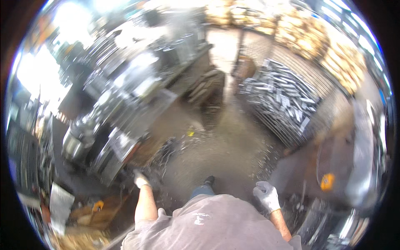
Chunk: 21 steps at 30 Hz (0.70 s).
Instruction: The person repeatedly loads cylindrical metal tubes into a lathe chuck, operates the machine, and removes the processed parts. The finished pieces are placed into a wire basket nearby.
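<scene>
My left hand [141,179], in a pale glove, hangs at my left side, blurred by motion. Its fingers are too smeared to read, and it is nearest to the machine's lower corner. On the other side, my right hand [267,195] wears a whitish work glove and is held away from my body. Its fingers are curled in, with nothing visible in them. One dark shoe [209,180] and a blue trouser leg show below my grey shirt [208,223].
A large wire-mesh bin of metal pieces [287,93] stands ahead to the right. Blurred machinery [125,96] fills the left. Bits of scrap lie on the dirty floor [208,146], with a yellow scrap [190,133] among them. An orange-yellow object [327,182] is at right.
</scene>
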Each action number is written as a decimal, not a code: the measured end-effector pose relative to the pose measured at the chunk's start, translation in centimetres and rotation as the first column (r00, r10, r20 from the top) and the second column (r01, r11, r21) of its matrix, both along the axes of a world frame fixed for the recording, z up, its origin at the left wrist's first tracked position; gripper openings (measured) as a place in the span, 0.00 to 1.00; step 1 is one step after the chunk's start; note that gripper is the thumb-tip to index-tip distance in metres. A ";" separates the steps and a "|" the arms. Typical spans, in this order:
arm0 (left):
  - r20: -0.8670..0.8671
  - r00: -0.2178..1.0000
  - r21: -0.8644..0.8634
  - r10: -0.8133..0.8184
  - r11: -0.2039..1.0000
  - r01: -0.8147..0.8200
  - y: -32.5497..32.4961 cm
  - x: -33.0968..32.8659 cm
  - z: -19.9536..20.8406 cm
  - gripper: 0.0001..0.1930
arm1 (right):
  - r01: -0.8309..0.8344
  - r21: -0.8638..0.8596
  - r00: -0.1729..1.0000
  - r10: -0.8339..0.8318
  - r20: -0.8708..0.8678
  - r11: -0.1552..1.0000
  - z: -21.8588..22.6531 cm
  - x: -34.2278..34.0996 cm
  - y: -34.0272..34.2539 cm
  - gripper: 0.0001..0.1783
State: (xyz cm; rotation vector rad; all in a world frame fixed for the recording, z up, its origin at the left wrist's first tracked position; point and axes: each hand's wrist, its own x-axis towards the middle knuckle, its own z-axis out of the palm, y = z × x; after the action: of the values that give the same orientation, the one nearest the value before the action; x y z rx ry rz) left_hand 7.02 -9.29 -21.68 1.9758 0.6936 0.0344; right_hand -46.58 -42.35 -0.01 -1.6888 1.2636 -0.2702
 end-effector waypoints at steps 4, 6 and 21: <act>0.056 0.732 -0.256 0.679 0.718 -0.647 22.3 -2.2 4.3 0.31 | -0.450 -0.007 0.892 0.449 -0.055 0.893 -1.9 12.7 -2.2 0.25; 0.165 0.601 -0.017 0.782 0.611 -0.791 28.5 -2.2 6.3 0.32 | -0.593 -0.035 0.802 0.587 -0.113 0.804 -0.4 18.2 -2.0 0.26; -0.738 0.661 0.669 -0.135 -0.023 0.743 34.9 -4.7 7.3 0.28 | -0.875 -0.105 0.484 0.838 -0.252 0.473 -3.7 29.4 -7.7 0.26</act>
State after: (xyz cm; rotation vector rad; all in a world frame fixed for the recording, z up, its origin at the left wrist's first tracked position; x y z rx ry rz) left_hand 2.30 25.59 -14.33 3.5924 0.0987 -0.6517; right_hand -17.14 -50.00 -3.66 -2.3710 0.3208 0.3861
